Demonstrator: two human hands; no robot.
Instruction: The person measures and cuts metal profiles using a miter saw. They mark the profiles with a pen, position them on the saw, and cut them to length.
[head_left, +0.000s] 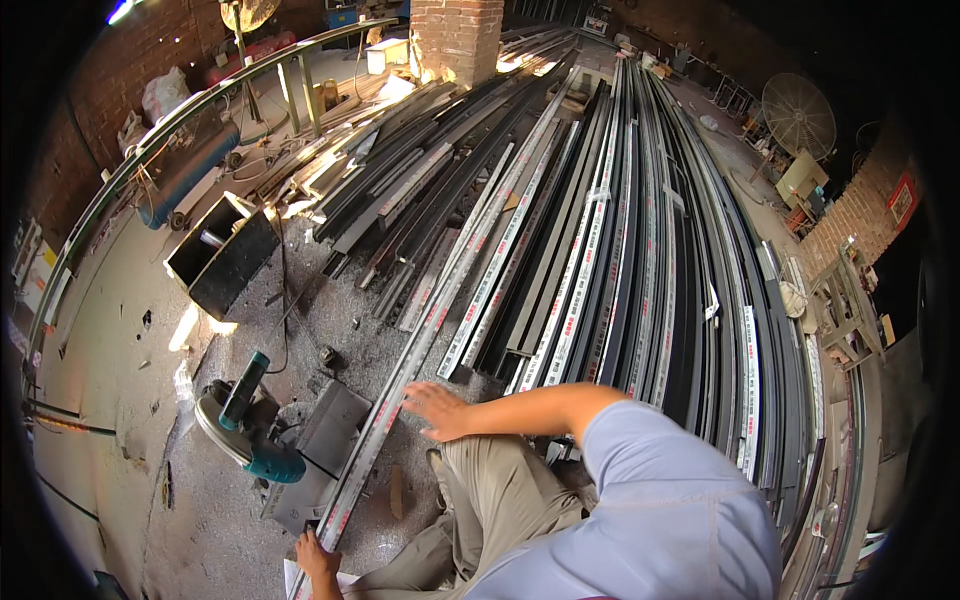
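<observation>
A long metal profile with printed protective film (375, 424) runs diagonally across the grey base of a teal-handled cut-off saw (251, 431). My left hand (316, 556) grips this profile near its lower end, beside the base. My right hand (437, 411) is spread open at the profile's right edge, farther up; its fingertips are close to the film, and whether they touch it I cannot tell. The saw head stands left of the profile, its blade mostly hidden. A white sheet (292, 574) lies partly under my left hand.
Long profiles (570, 315) cover the floor ahead and to the right. At left stand a black open box (232, 262), a blue cylindrical tank (191, 176) and a long rail (157, 131). A cable runs behind the saw. Metal shavings litter the floor; a pedestal fan (799, 116) stands far right.
</observation>
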